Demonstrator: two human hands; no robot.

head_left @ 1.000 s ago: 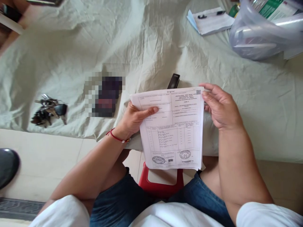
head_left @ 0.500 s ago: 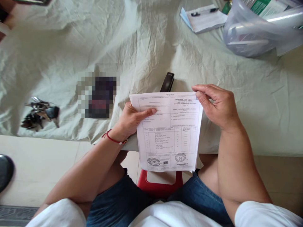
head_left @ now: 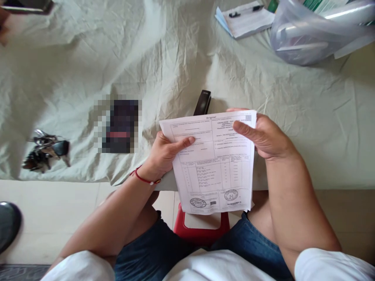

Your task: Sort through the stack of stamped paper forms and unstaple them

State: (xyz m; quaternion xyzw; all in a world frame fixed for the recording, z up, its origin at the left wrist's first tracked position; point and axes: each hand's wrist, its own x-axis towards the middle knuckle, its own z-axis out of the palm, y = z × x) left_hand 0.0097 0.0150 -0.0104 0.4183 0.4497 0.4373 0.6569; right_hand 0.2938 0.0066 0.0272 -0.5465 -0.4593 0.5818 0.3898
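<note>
Gripping the white printed paper form [head_left: 215,164] from both sides: the left hand [head_left: 166,152] clamps its left edge, thumb lying across the front near the upper boxes, the other fingers hidden behind the sheet. The right hand [head_left: 263,136] closes on the upper right corner, thumb pressed flat on the printed face and fingers curled behind. Both holds are firm pinches on the sheet. The form is held up in the air, face toward the camera, above the near edge of the cloth-covered surface and over the lap; its top edge tilts slightly, higher on the right. Two round ink stamps show near the bottom of the page. A thin red cord bracelet [head_left: 143,178] circles the left wrist.

Directly behind the top of the form lies a slim black stapler [head_left: 202,102], partly covered by the paper, resting on the wrinkled pale grey-green cloth [head_left: 175,58]. To the left on the cloth: a dark flat object, pixelated [head_left: 118,124], and further left a bunch of metal keys with a black fob [head_left: 47,150]. At the far right sit a stack of white papers with a black pen on top [head_left: 244,17] and a translucent plastic bag holding rolled items [head_left: 316,31]. Below the form, a red plastic stool [head_left: 200,230] shows between the knees in blue denim shorts [head_left: 152,249].
</note>
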